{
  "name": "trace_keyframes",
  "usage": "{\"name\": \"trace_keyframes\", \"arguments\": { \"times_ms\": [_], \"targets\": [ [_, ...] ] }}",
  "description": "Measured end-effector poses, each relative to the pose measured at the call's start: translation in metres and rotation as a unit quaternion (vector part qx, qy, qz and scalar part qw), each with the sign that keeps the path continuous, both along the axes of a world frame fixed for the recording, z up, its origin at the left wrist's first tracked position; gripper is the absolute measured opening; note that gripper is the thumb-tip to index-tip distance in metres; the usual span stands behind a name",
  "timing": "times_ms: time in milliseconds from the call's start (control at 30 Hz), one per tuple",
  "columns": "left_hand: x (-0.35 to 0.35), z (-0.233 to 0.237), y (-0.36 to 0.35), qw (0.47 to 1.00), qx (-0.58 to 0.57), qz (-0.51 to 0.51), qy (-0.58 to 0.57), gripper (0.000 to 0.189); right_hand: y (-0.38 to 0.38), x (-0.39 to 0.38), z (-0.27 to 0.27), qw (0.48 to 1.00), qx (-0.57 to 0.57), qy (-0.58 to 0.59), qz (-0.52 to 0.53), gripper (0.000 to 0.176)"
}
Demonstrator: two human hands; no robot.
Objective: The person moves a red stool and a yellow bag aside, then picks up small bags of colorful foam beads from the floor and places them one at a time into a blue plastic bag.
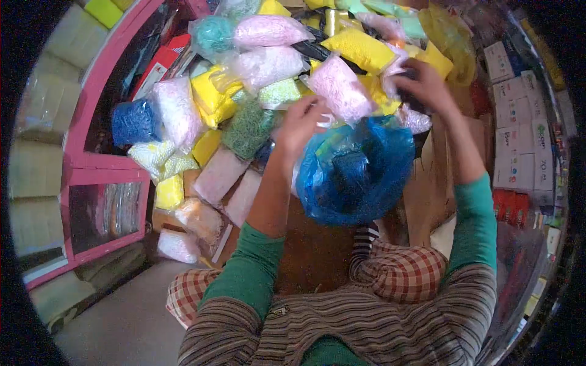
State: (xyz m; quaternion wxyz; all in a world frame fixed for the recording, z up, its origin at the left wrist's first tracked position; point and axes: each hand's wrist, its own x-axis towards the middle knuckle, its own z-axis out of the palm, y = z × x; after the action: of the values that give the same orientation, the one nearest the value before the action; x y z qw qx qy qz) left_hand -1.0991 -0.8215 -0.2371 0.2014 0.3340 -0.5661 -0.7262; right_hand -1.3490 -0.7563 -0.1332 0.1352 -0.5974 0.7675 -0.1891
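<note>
A blue plastic bag [317, 198] stands upright between my legs, its mouth spread wide, with a dark blue packet [351, 168] inside. My left hand [303, 124] is at the bag's upper left rim, fingers bent and apart. Beyond the bag, my right hand [422, 86] reaches over the pile, blurred by motion; its fingertips overlap a pale pink packet [394, 66], and I cannot tell whether they grip it. A larger clear packet of pink beads [340, 87] lies between both hands, just behind the bag. Close to my left wrist is a packet of green shreds [249, 129].
Yellow packets [360, 50], white-pink packets [268, 64] and a teal packet [212, 36] heap up ahead. A dark blue packet [135, 122] lies at left, beside a pink-framed cabinet [76, 143]. Stacked white boxes [516, 122] line the right side. Cardboard [430, 183] lies right of the bag.
</note>
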Motion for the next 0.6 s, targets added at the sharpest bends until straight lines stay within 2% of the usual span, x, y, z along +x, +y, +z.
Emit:
{"name": "trace_keyframes", "arguments": {
  "times_ms": [67, 133, 200, 233, 267, 333, 367, 400, 467, 500, 533, 600],
  "targets": [
    [-0.001, -0.003, -0.007, 0.985, 0.062, 0.14, 0.075, 0.036, -0.042, 0.007, -0.047, 0.988, 0.145, 0.05, 0.019, 0.046],
    [0.0, -0.006, -0.012, 0.981, 0.065, 0.165, 0.081, 0.042, -0.05, 0.05, -0.06, 0.981, 0.133, 0.138, 0.04, 0.043],
    [0.0, -0.006, -0.008, 0.98, 0.071, 0.181, 0.051, 0.049, -0.06, 0.054, -0.091, 0.985, 0.141, 0.059, 0.075, 0.044],
    [0.002, -0.002, -0.007, 0.984, 0.07, 0.158, 0.038, 0.055, -0.058, 0.065, -0.096, 0.991, 0.101, 0.071, 0.054, 0.037],
    [0.002, -0.007, -0.005, 0.981, 0.078, 0.172, 0.035, 0.055, -0.057, 0.069, -0.099, 0.989, 0.109, 0.07, 0.069, 0.037],
    [0.004, -0.009, 0.001, 0.984, -0.026, 0.173, 0.025, 0.06, -0.046, 0.08, -0.083, 0.999, 0.016, 0.048, 0.013, 0.032],
    [0.008, -0.003, 0.003, 0.985, -0.004, 0.161, 0.052, 0.07, -0.046, 0.085, -0.065, 0.999, 0.054, -0.008, 0.004, 0.032],
    [0.009, 0.0, 0.003, 0.986, -0.011, 0.156, 0.049, 0.07, -0.046, 0.093, -0.047, 0.999, 0.047, -0.013, -0.001, 0.032],
    [0.004, -0.001, 0.004, 0.958, -0.023, 0.242, 0.15, 0.073, -0.044, 0.111, -0.027, 0.994, 0.014, -0.077, 0.074, 0.039],
    [0.005, -0.003, -0.002, 0.95, -0.043, 0.25, 0.181, 0.076, -0.04, 0.123, -0.03, 0.986, -0.112, -0.04, 0.115, 0.045],
    [0.013, 0.003, -0.006, 0.949, -0.042, 0.251, 0.185, 0.076, -0.036, 0.141, -0.011, 0.982, -0.084, -0.093, 0.138, 0.044],
    [0.035, 0.016, -0.021, 0.914, 0.122, 0.201, 0.331, 0.072, -0.038, 0.156, -0.003, 0.929, -0.166, -0.194, 0.267, 0.038]
  ]
}}
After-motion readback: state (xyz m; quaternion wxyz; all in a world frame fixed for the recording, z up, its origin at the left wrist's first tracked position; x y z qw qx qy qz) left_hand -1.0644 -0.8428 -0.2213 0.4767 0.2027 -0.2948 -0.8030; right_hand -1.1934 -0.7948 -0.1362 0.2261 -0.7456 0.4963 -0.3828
